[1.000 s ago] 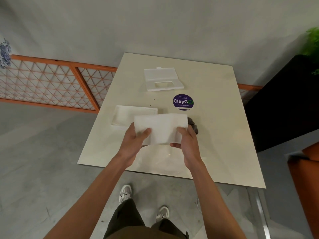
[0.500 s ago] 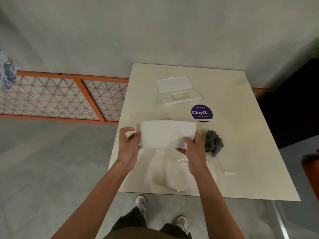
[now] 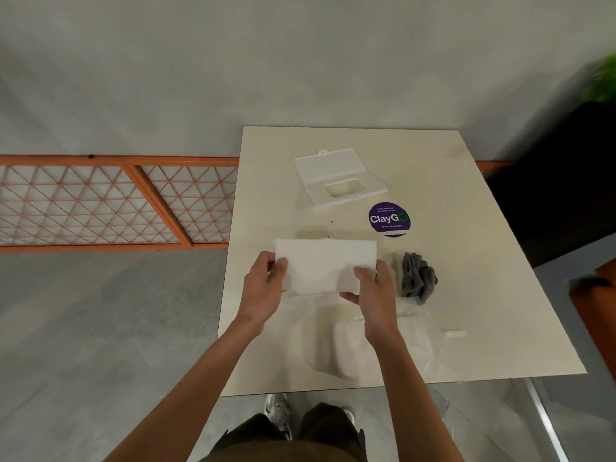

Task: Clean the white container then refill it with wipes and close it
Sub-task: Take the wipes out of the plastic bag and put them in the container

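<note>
Both hands hold a stack of white wipes (image 3: 325,265) above the worktop (image 3: 466,228), near its left edge. The left hand (image 3: 263,288) pinches the stack's left end, and the right hand (image 3: 375,291) pinches its right end. The long axis runs left to right. The open white container lid (image 3: 340,176) lies toward the far edge. A grey cloth (image 3: 416,278) lies right of the stack.

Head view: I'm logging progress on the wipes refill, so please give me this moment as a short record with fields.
wipes: white stack held flat above the table, one hand at each end
left hand: grips the stack's left end
right hand: grips the stack's right end
lid: lies apart at the far side, its flap open
container: hidden, probably under the stack
cloth: grey, crumpled, right of the right hand
sticker: purple, round, between lid and cloth
</note>
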### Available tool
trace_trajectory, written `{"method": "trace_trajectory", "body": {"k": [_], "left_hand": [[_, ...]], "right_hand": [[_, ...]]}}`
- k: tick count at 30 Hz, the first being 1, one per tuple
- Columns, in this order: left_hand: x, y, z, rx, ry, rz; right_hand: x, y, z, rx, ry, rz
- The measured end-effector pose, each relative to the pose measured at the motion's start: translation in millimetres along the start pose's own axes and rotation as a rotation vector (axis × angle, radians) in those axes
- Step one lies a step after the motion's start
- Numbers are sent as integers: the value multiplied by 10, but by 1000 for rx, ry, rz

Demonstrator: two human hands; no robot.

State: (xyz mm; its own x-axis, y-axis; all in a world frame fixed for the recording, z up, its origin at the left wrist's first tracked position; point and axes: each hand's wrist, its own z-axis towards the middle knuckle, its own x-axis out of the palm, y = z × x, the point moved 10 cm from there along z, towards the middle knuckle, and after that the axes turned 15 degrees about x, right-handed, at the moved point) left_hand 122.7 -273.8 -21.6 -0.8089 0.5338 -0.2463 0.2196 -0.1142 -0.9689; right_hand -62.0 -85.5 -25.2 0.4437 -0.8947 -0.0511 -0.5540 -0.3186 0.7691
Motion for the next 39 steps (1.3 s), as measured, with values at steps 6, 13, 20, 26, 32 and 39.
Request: {"method": "trace_trajectory", "body": {"k": [6,13,20,26,32,39], "left_hand": [[13,6,93,44,24,175],[-178,212,210,53,-40,177],[-248,234,221,39,-7,172],[-193,134,226,90,23,285],[-136,99,275,125,76,407],[-56,127,351,186,140,552]], "right_hand": [[22,-75,155,19,-48,-121],[145,137,283,-166,-121,-502],[253,354,415,-332,-152,-799],[299,414,433,-376,-186,-909],[270,392,393,-378,-185,-922],[311,437,384,-377,-191,-1071]]}}
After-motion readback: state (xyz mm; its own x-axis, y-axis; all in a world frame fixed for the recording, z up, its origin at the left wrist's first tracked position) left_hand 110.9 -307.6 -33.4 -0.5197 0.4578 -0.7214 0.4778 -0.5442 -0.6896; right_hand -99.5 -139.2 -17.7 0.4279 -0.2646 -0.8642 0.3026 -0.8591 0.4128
